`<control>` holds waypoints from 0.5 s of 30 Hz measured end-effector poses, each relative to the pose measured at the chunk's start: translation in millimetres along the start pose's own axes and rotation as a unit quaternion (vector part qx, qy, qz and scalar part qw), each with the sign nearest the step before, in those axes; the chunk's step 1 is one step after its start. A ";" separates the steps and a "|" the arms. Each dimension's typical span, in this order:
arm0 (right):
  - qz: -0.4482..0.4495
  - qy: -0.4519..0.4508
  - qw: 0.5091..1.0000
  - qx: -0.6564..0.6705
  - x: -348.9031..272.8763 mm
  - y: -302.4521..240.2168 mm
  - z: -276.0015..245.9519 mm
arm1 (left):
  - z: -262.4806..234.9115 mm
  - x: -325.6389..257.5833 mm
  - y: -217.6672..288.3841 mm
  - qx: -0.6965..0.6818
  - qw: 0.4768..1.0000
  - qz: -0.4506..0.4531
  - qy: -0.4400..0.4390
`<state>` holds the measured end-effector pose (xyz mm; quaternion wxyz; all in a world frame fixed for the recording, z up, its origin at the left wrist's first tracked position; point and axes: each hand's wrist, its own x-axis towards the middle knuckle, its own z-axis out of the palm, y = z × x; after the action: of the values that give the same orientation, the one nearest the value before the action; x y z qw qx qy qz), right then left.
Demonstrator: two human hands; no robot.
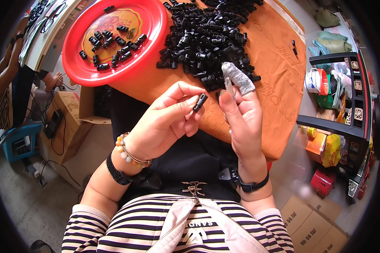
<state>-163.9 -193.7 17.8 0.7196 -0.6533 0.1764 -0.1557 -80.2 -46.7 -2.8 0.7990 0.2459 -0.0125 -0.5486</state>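
My left hand [166, 114] pinches a small black cylindrical plastic piece [200, 102] between thumb and forefinger, tilted, with a slot along its side. Beside it, to the right, my right hand [242, 116] is raised with a grey knitted cover [239, 79] on one finger. Its thumb points up and the other fingers curl behind it; a narrow greyish edge shows there, but I cannot make out what it is. Just beyond both hands spreads a large pile of similar black pieces [202, 38]. A red round tray [155, 46] at the far left holds several more.
An orange cloth [274, 76] covers the table, with a few tiny dark parts [294, 48] at its right. Cardboard boxes [67, 122] and a blue stool [23, 141] stand left, near another person's arm [8, 63]. A dark shelf [337, 130] with bags stands right, above cartons [312, 227].
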 end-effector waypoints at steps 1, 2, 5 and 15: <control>0.000 -0.001 1.000 0.000 -1.8 0.0 0.0 | -1.8 0.6 1.7 -0.006 1.000 0.001 -0.010; -0.005 -0.026 1.000 0.013 -3.5 0.0 0.1 | -2.9 0.9 2.5 -0.013 1.000 0.002 -0.020; 0.002 -0.056 0.998 0.020 -11.5 0.0 2.2 | -3.4 0.7 1.9 -0.023 1.000 0.016 -0.009; 0.031 -0.059 0.998 0.006 -18.4 0.0 8.2 | 0.9 -0.6 0.6 0.011 0.999 0.048 0.002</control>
<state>-176.5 -178.1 19.4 0.7369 -0.6514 0.1533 -0.0956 -80.2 -46.3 -1.6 0.8218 0.2548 -0.0291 -0.5088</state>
